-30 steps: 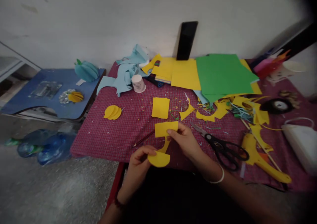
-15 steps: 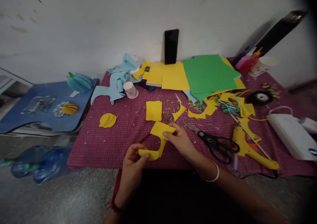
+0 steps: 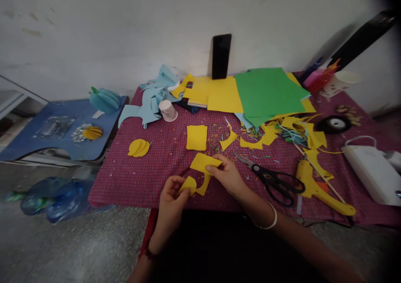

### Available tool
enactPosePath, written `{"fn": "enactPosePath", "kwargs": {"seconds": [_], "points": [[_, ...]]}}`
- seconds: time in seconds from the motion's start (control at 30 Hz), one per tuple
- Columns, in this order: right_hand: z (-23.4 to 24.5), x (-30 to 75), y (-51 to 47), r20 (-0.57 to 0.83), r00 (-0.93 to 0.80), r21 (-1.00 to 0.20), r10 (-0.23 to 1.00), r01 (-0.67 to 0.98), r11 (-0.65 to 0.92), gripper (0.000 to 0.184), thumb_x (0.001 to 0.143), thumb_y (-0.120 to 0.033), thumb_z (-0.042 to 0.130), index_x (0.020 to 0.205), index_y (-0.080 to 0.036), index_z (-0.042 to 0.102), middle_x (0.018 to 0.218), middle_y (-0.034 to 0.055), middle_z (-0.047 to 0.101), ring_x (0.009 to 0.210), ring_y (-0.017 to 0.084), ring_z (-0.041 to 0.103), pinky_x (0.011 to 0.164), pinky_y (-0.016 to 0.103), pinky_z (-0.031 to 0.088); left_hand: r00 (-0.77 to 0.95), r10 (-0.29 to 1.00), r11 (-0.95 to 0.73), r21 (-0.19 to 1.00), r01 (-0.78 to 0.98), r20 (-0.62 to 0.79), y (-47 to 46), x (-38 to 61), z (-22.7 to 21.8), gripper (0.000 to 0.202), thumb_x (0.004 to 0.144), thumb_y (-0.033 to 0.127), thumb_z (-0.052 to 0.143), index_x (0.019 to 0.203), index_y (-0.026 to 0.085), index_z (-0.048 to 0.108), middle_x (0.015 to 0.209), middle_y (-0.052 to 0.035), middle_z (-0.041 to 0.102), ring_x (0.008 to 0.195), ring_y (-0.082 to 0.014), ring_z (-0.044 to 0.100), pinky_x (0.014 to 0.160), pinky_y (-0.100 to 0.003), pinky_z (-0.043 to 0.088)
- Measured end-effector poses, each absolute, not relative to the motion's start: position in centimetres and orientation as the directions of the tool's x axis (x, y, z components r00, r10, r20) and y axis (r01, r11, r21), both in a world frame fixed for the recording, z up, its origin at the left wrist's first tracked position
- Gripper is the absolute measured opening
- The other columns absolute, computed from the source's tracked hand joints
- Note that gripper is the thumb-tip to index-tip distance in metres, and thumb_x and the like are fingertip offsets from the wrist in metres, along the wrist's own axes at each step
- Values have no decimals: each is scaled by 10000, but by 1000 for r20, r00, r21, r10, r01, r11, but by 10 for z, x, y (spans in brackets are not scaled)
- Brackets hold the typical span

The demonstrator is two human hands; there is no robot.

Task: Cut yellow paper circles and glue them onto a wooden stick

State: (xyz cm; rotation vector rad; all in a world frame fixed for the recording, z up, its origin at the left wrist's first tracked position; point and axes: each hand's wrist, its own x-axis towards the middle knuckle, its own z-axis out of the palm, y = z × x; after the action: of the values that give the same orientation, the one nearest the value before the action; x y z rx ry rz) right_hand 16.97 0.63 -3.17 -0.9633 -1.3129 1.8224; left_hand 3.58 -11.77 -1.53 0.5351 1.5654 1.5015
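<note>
Pinching yellow paper [image 3: 189,183] between left fingers [image 3: 182,196].

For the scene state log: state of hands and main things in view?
Left hand: pinching rounded yellow paper piece.
Right hand: pinching rectangular yellow paper piece.
Black-handled metal scissors: unheld, lying down.
Black rectangular phone: propped upright, screen dark.
Small white paper cup, left of phone: upside down.
Yellow plastic glue gun: lying unheld, power unclear.
Round yellow paper cutouts: overlapping.
Rectangular yellow paper stack: lying flat.
Large green paper sheets: flat, overlapping.
</note>
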Motion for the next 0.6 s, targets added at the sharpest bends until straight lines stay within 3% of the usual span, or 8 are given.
{"fn": "enactPosePath", "kwargs": {"seconds": [0.07,0.2,0.33,0.43,0.53,0.6], "points": [[-31,169,5,-171,-494,-966,853,-84,-243,187,690,-311,684,796,-223,558,680,-45,539,588,129,484,556,242,388,-517,811,181,958,-222,-274,-115,38,-16,221,698,218,711,882,220,589,847,7,643,751,-136,611,672,-247,505],[-27,170,4,-158,-502,-968,850,-90,-232,180,696,-300,681,792,-218,552,685,-39,546,600,130,494,575,248,402,-492,841,209,974,-91,-226,-106,36,-13,98,737,272,694,762,199,633,767,-9,638,735,-145,592,705,-256,473],[-28,171,6,-175,-490,-958,854,-115,-262,192,693,-319,692,792,-221,560,682,-37,569,594,135,515,570,251,413,-524,851,157,969,189,-36,-99,26,-5,117,752,292,679,674,205,678,823,-40,620,810,-178,574,733,-275,447],[-31,171,8,-208,-460,-937,863,-159,-310,211,689,-337,701,799,-225,560,699,-32,599,599,143,546,578,262,438,-567,822,152,940,305,51,-101,15,-1,89,756,286,675,698,226,708,767,-20,569,747,-165,545,670,-263,434],[-31,171,9,-222,-430,-930,875,-176,-323,205,691,-341,701,788,-224,563,704,-28,613,602,144,561,564,258,454,-578,815,194,956,221,-32,-105,8,-2,117,769,313,669,719,220,720,687,0,573,662,-143,535,605,-248,427],[-28,170,8,-237,-417,-920,878,-194,-340,214,685,-342,705,804,-224,572,723,-24,628,615,147,580,567,261,479,-593,789,219,975,23,-163,-105,9,-5,137,735,338,703,731,202,717,653,5,617,603,-130,549,556,-236,430]]}}
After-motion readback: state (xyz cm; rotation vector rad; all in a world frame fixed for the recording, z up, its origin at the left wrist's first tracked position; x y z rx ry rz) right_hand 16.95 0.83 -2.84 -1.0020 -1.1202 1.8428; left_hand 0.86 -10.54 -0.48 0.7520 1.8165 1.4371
